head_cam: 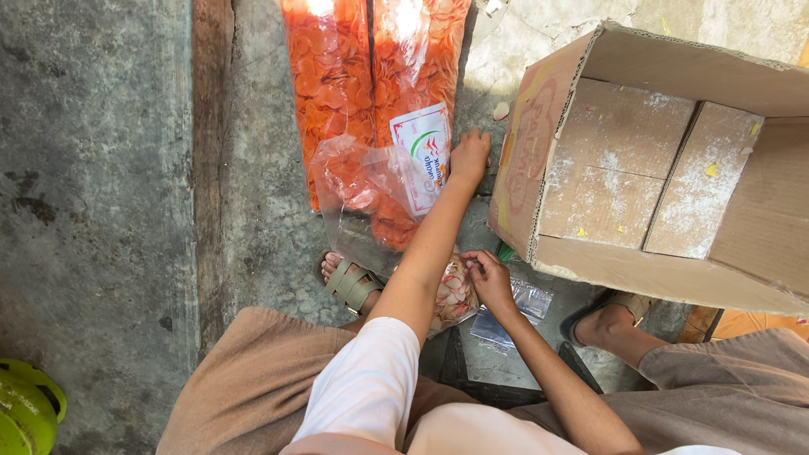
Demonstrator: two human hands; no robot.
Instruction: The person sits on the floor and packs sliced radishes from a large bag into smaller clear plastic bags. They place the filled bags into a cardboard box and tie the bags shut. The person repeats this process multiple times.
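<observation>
Two long clear bags of orange round crackers (337, 84) lie on the concrete floor ahead of me. One is open at its near end, beside a white label (424, 152). My left hand (469, 156) reaches out and rests on that open end with its fingers curled down; what they grip is hidden. My right hand (490, 280) is close to my knees and pinches the top of a small clear bag of crackers (455, 297).
A large open cardboard box (590, 202) lies on its side at the right, dusted white inside. Empty clear plastic bags (527, 305) lie under my right hand. My sandaled feet (350, 282) flank them. A green gas cylinder (25, 409) sits at the bottom left.
</observation>
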